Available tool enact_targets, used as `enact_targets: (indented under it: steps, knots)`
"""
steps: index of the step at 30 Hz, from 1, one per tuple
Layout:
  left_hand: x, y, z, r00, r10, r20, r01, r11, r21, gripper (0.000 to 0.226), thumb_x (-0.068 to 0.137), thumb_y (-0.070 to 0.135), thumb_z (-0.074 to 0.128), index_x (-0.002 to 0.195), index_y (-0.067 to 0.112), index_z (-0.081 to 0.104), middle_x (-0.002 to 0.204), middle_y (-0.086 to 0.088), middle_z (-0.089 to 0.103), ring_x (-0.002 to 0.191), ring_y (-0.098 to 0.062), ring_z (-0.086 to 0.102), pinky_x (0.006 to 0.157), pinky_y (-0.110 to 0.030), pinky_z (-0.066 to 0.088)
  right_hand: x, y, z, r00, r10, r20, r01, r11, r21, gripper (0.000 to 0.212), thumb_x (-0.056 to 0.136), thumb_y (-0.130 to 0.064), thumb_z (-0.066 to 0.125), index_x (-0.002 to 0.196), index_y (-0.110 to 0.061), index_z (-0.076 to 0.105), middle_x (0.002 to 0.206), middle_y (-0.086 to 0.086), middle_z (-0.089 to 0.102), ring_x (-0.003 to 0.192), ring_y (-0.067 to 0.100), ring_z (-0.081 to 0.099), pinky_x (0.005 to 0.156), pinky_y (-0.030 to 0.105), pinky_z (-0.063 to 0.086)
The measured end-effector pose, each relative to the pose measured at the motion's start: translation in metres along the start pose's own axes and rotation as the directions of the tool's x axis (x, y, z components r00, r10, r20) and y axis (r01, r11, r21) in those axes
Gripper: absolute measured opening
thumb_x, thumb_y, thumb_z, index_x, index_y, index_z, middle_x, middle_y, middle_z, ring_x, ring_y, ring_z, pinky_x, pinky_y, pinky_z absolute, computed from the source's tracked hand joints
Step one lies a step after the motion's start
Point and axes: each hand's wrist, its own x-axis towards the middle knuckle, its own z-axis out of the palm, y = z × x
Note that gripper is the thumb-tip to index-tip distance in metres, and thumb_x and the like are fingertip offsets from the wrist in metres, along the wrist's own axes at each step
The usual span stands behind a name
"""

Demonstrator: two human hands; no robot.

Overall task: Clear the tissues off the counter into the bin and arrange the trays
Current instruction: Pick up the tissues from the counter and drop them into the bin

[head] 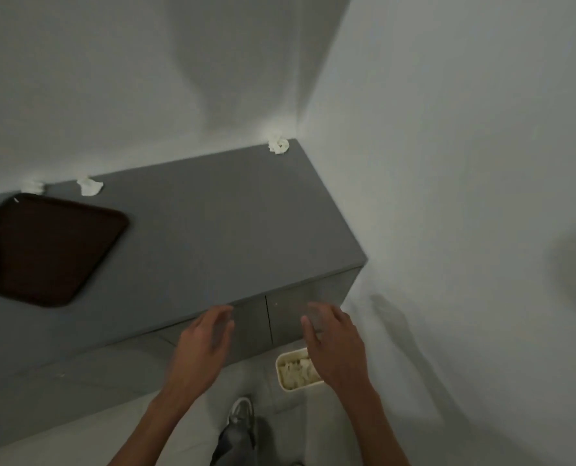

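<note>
The light is dim and grey. Soft shadows lie on the walls (448,163). Both hands (209,341) are blurred by motion. The wide lens bends the bench (212,230) edges.

Both bare forearms reached forward toward the bench's (212,230) front edge. The left hand (206,341) had its fingertips at that edge, the right hand (335,348) short of it. Fingers were relaxed, slightly blurred, and held nothing.

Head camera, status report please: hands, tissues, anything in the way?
Left hand, right hand open, empty. Three tissues on counter, back edge. Bin below right hand. Nothing blocks reach.
</note>
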Motion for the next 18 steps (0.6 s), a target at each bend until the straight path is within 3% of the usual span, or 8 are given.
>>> enact_targets:
  steps: [3,7,12,15,18]
  knots:
    - [0.025,-0.010,-0.007,1.000,-0.017,-0.024,0.017,1.000,0.001,0.020,0.099,0.021,0.065,0.119,0.025,0.067,0.109,0.013,0.074,0.097,-0.007,0.072,0.085,-0.036,0.061,0.028,-0.012,0.004,0.999,-0.022,0.044,0.023,0.999,-0.022,0.032,0.108,-0.046,0.051,0.134,-0.030,0.061,0.130,-0.005,0.064,0.116,0.019,0.062,0.093,0.035,0.052]
    - [0.084,-0.030,-0.013,1.000,-0.017,0.001,0.017,1.000,0.004,0.021,0.097,0.015,0.068,0.116,0.024,0.068,0.111,0.011,0.074,0.100,-0.008,0.072,0.088,-0.031,0.059,0.082,-0.022,0.022,0.998,-0.036,0.057,0.039,0.999,-0.038,0.019,0.106,-0.038,0.054,0.121,-0.029,0.060,0.118,-0.004,0.064,0.106,0.024,0.063,0.082,0.039,0.053]
    - [0.191,-0.066,-0.011,1.000,-0.012,0.025,0.011,0.999,0.048,0.022,0.094,0.023,0.064,0.114,0.018,0.070,0.111,-0.002,0.074,0.101,-0.023,0.071,0.090,-0.021,0.045,0.169,-0.033,0.055,0.995,0.022,0.092,-0.014,0.996,-0.086,0.027,0.105,-0.038,0.055,0.129,-0.029,0.063,0.129,-0.001,0.064,0.117,0.025,0.063,0.091,0.038,0.052]
    - [0.261,-0.091,0.002,0.997,-0.022,0.073,0.017,0.998,0.061,0.031,0.095,0.023,0.062,0.124,0.013,0.068,0.119,-0.011,0.070,0.106,-0.033,0.069,0.096,-0.030,0.046,0.224,-0.039,0.078,0.996,0.032,0.089,-0.024,0.996,-0.089,0.028,0.105,-0.039,0.055,0.128,-0.026,0.062,0.126,0.003,0.066,0.115,0.030,0.064,0.093,0.043,0.055]
    - [0.324,-0.125,0.026,0.991,-0.031,0.128,0.012,0.989,0.150,0.059,0.095,0.047,0.047,0.138,0.008,0.059,0.139,-0.018,0.059,0.126,-0.039,0.059,0.109,-0.041,0.045,0.281,-0.045,0.101,0.995,0.062,0.076,-0.054,0.994,-0.094,0.034,0.105,-0.043,0.051,0.134,-0.028,0.060,0.133,0.004,0.063,0.119,0.032,0.062,0.098,0.044,0.054]
